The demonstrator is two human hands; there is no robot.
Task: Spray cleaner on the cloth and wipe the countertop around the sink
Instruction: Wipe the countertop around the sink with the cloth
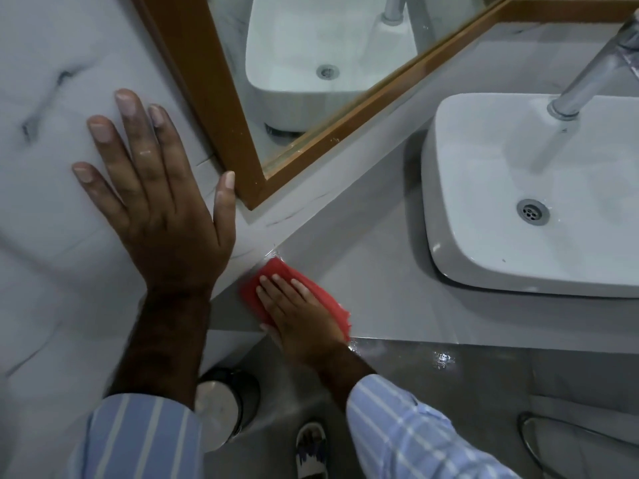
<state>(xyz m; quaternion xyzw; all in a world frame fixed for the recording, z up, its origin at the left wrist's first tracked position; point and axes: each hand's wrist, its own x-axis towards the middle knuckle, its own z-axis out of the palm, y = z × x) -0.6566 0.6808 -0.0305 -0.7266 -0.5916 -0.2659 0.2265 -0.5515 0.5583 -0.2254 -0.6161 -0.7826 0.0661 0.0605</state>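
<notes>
Right hand: the right hand (304, 312) lies palm down with fingers straight and together, pressing flat on the red cloth (332, 299); it grips nothing, only bears down on the fabric.
Left hand: the left hand (162, 209) is spread wide open, palm flat against the marble-patterned wall (45, 115), thumb tip just beside the lower corner of the mirror frame (221, 122).
Sleeves: both forearms come out of blue striped sleeves (408, 426) at the bottom of the view.
Cloth: crumpled under the right palm, it sits on the grey countertop (373, 243) in the corner where the counter meets the wall, near the counter's front edge and well to the left of the sink.
Countertop: a wet sheen shows just beyond the cloth at the wall joint, and more glints lie along the front edge to the right of the hand.
Sink: the white basin (460, 188) stands on the counter at right, apart from the cloth, with a chrome tap (587, 77) leaning over it.
Mirror: it reflects the basin and tap.
Floor: a round-lidded bin (221, 406) and a patterned shoe (311, 447) show below the counter.
</notes>
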